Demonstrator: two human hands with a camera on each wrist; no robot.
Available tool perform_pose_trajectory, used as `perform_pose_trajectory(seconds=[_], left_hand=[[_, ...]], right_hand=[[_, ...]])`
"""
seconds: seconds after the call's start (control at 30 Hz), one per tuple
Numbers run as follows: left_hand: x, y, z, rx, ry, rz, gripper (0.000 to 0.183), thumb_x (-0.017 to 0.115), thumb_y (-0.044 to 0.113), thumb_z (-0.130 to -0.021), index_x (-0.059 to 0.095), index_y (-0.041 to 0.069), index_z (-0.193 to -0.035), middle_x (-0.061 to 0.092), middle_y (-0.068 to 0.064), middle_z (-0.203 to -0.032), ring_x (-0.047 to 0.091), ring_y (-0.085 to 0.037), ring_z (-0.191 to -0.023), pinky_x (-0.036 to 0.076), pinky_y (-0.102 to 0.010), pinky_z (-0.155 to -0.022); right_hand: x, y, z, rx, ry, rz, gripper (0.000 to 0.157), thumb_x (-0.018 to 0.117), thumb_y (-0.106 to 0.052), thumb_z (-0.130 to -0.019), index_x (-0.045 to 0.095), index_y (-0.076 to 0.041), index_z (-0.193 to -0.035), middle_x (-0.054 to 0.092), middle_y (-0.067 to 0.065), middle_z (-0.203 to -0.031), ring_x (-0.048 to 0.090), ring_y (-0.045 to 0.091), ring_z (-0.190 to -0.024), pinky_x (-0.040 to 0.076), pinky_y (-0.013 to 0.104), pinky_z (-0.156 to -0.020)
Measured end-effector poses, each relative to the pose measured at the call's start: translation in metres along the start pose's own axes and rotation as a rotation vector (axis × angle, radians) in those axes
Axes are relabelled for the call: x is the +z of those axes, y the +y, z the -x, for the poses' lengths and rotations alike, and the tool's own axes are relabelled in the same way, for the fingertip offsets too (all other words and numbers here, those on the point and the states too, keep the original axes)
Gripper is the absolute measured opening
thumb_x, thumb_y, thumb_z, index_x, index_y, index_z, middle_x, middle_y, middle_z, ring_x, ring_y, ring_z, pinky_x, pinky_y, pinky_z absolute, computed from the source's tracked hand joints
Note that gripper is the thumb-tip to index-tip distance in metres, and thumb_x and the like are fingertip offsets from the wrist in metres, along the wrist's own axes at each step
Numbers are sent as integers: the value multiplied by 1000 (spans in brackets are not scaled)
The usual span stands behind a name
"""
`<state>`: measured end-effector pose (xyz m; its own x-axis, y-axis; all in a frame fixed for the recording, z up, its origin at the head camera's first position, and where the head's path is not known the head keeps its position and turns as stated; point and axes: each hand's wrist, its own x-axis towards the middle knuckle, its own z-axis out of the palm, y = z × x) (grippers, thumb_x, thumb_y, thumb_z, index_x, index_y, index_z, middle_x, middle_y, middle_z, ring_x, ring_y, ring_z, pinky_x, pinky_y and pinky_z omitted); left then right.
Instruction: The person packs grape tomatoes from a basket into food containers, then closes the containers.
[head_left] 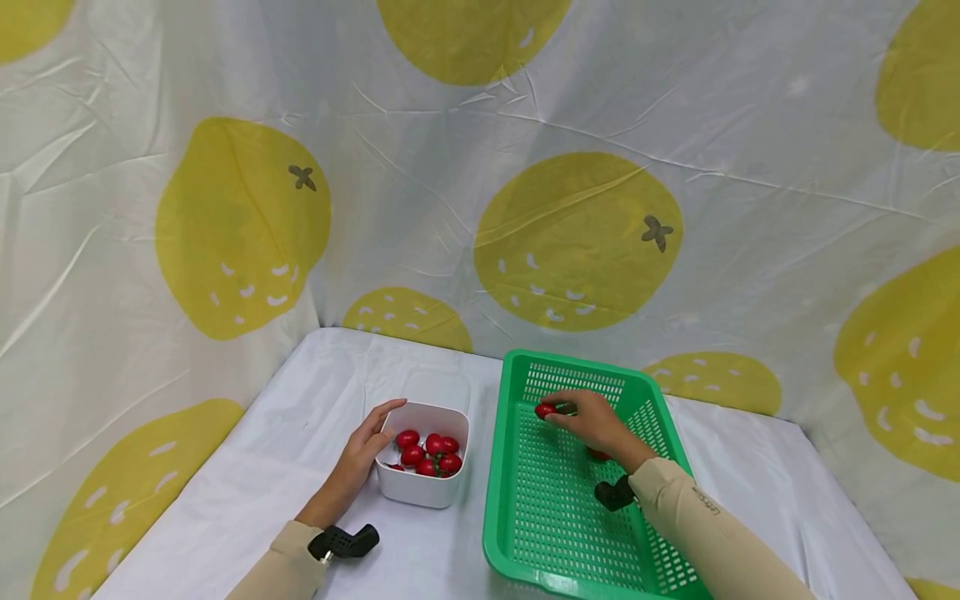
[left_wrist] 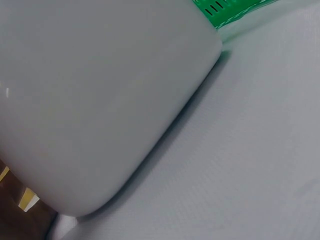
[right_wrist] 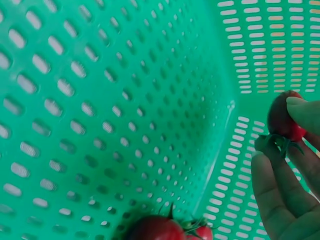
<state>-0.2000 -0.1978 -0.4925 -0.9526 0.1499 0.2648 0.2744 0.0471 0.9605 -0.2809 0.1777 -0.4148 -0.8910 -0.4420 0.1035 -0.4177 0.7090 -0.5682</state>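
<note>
My right hand point(head_left: 596, 421) is inside the green basket point(head_left: 492, 500) and pinches a red cherry tomato point(head_left: 545, 411) between thumb and fingers. The right wrist view shows this tomato point(right_wrist: 286, 117) with a green stem, held above the basket floor. Below that hand lie more tomatoes point(right_wrist: 157, 229), mostly hidden by it in the head view. My left hand point(head_left: 367, 437) grips the left side of a white square container point(head_left: 416, 492), thumb over the rim. Several cherry tomatoes point(head_left: 435, 446) lie in the container. Its smooth outer wall point(left_wrist: 100, 100) fills much of the left wrist view.
Behind the container a clear, flat, lid-like piece point(head_left: 437, 387) lies on the white tablecloth point(head_left: 300, 425). The basket stands to the container's right, with a narrow gap between. A lemon-print curtain point(head_left: 420, 208) hangs behind and at both sides.
</note>
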Motion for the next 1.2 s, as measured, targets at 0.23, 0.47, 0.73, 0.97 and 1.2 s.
perform_pose_trajectory(seconds=[0.23,0.47,0.73,0.97,1.2], left_hand=[[0,1,1,0,2,-1,44,37,13,-102,41,22,-144,29,-9,-156,7,-34,-147,1,-69,-109],[0,-1,0,25,-7,12,43,36,11,-101,42,20,-144,32,-6,-154,7,-31,-147,1,-66,-111],[-1,-2,-1,22,-3,9,43,37,12,-101,42,20,-143,33,-4,-154,8,-31,-147,1,-66,-111],[-1,-1,0,8,-1,-3,43,36,12,-101,42,21,-143,32,-5,-154,8,-33,-147,2,-67,-110],[-1,0,0,9,-3,-4,43,36,12,-102,42,20,-143,32,-4,-154,7,-32,-147,1,-67,-110]], right_hand=[[-1,-7,0,-2,44,-22,31,69,-22,-90,68,-15,-120,68,5,-113,66,24,-98,56,37,-76],[-5,-20,0,-27,74,-54,31,68,-24,-91,67,-18,-121,67,4,-114,65,22,-99,55,34,-73],[-6,-38,0,-62,108,-74,31,67,-26,-92,66,-21,-122,67,1,-116,67,18,-93,55,33,-73],[-3,-55,-3,-103,124,-150,32,68,-25,-91,66,-20,-122,66,0,-117,67,19,-92,56,33,-77],[3,-69,-7,-138,137,-177,32,68,-26,-91,67,-18,-122,67,-4,-115,66,18,-92,55,33,-78]])
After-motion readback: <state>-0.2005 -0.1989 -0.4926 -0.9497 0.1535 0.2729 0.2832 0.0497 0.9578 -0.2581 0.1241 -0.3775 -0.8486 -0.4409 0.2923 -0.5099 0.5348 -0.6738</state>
